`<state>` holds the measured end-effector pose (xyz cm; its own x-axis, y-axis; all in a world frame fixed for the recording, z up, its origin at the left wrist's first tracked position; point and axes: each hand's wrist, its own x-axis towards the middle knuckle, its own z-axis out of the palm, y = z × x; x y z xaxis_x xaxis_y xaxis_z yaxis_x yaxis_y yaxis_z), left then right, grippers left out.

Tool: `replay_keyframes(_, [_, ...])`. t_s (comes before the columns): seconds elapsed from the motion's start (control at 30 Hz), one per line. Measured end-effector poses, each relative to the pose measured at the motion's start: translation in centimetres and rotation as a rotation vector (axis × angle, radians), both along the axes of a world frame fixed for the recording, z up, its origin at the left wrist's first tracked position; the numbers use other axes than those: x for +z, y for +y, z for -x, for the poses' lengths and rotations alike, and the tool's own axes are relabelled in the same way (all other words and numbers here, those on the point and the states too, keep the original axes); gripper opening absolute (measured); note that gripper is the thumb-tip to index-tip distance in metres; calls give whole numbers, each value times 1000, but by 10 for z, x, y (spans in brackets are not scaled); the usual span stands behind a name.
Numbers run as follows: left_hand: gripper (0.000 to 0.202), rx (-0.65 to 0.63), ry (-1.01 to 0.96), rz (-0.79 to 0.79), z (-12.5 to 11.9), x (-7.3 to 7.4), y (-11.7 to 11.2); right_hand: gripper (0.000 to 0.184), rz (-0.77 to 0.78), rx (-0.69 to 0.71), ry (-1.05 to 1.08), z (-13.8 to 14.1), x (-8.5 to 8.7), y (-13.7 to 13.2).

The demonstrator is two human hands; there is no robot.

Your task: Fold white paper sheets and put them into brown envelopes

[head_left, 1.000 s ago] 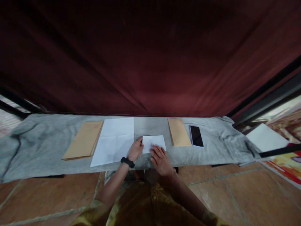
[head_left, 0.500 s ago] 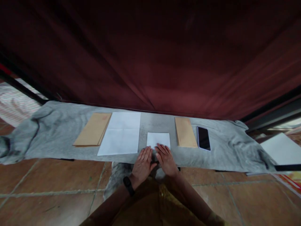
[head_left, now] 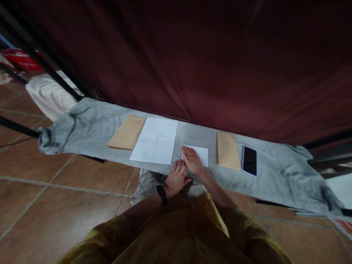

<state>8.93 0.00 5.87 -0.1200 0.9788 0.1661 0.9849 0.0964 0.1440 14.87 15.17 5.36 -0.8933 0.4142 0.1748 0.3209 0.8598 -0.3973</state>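
Observation:
A small folded sheet of white paper (head_left: pixel 201 154) lies on the grey cloth in front of me. My right hand (head_left: pixel 193 160) rests flat over its left side, fingers stretched out and covering that edge. Close beside it, my left hand (head_left: pixel 176 178) lies with fingers extended at the paper's near left corner, its fingertips touching or almost touching the right hand. A black band sits on my left wrist. Left of the hands is a larger white sheet (head_left: pixel 155 141) with a crease across it.
Brown envelopes (head_left: pixel 127 132) lie at the left, partly under the large sheet's edge or against it. Another brown envelope (head_left: pixel 228 151) and a phone (head_left: pixel 249 161) are at the right. The grey cloth (head_left: pixel 277 172) covers a narrow bench before a dark red curtain (head_left: pixel 176 66).
My right hand has slid left across the small paper, from its near edge to its left side. My left hand stays near the corner. The view has tilted and shifted.

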Motion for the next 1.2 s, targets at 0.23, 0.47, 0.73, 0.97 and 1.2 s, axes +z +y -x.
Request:
replay_keyframes(0.23, [75,13,37,21,-3,-1,1,48,-9,-75,68,2,-6,17])
replay_keyframes(0.47, [75,-20,70,67,1,-1,0,46,-28,-116,94,-28,-15,-8])
replay_keyframes(0.73, [73,-47,82,75,7,0,-2,48,-60,-276,23,-58,-11,-9])
replay_keyframes(0.97, [68,-32,119,35,10,-6,-1,53,-77,-389,104,-78,-15,-5])
replay_keyframes(1.2, [66,-49,103,-5,13,-9,-1,59,-31,-480,83,-96,-10,-2])
